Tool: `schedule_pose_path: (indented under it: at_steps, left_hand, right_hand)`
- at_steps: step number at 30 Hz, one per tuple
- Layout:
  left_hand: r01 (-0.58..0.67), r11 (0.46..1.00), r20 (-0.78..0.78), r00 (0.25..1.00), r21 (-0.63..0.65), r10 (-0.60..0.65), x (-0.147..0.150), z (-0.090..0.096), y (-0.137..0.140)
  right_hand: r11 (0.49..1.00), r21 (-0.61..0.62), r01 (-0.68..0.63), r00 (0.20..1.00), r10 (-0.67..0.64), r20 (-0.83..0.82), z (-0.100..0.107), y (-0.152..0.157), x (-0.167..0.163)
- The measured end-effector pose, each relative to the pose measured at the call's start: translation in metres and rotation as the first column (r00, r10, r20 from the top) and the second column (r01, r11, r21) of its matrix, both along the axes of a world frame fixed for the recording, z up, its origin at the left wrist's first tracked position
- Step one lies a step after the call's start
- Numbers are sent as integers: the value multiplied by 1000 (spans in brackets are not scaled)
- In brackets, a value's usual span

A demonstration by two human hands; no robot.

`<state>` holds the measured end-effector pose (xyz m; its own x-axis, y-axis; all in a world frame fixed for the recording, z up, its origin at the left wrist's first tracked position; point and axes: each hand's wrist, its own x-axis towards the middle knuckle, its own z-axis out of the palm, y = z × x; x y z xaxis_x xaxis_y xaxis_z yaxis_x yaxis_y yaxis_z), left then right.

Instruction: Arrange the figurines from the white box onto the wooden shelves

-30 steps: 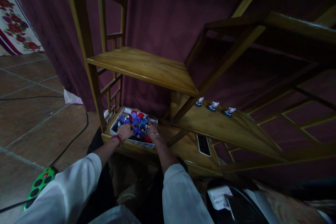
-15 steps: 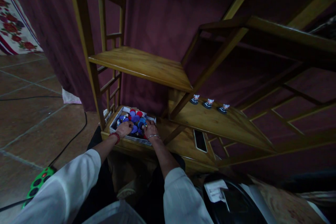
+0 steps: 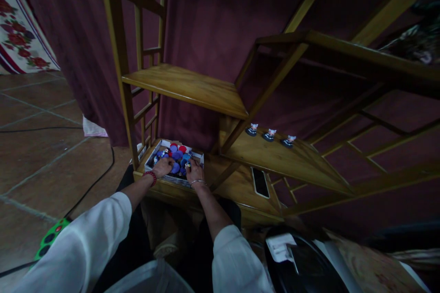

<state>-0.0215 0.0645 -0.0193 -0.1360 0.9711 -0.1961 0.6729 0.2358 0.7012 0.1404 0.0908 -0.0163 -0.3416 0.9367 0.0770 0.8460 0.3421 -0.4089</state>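
Note:
A shallow white box (image 3: 149, 161) holds a jumble of small figurines on purple, blue and red round bases (image 3: 176, 155). My left hand (image 3: 163, 166) reaches into its left side, fingers bent down among the pieces. What those fingers hold, if anything, is hidden. Over the right side of the box is my right hand (image 3: 195, 171), its fingers closed on a small figurine (image 3: 188, 165) with a pale top. Three figurines (image 3: 270, 135) with white and orange heads and dark bases stand in a row on the shelf to the right.
The box sits on the low left level of a wooden shelf unit (image 3: 187, 84). A phone (image 3: 260, 182) lies on the lower board to the right. Nearer me are a black stool (image 3: 309, 261) with papers on it and a green power strip (image 3: 51, 239) on the floor.
My right hand has shifted slightly left and inward over the box, and a small figurine now shows at its fingertips. The left hand stays in nearly the same place. The view has turned slightly.

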Motion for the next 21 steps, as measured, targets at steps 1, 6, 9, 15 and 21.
schedule_pose_path:
  at_steps: [1,6,9,15,21]
  left_hand:
    - [-8,1000,6,1000,6,8,0,0,0]
    - [-38,999,59,998,38,36,7,1,-1]
    - [-39,998,83,996,46,35,12,3,-3]
    - [-65,997,120,991,41,60,18,9,-7]
    - [-122,992,229,966,-10,121,24,4,-5]
  right_hand:
    - [1000,-3,10,1000,-10,-21,-2,-1,0]
    - [999,21,45,989,-41,-142,-9,-3,-1]
    - [999,19,49,979,-44,-199,-11,-3,0]
    - [993,-77,92,955,-110,-276,-10,0,3]
    - [973,-194,121,897,-191,-398,-18,8,7]
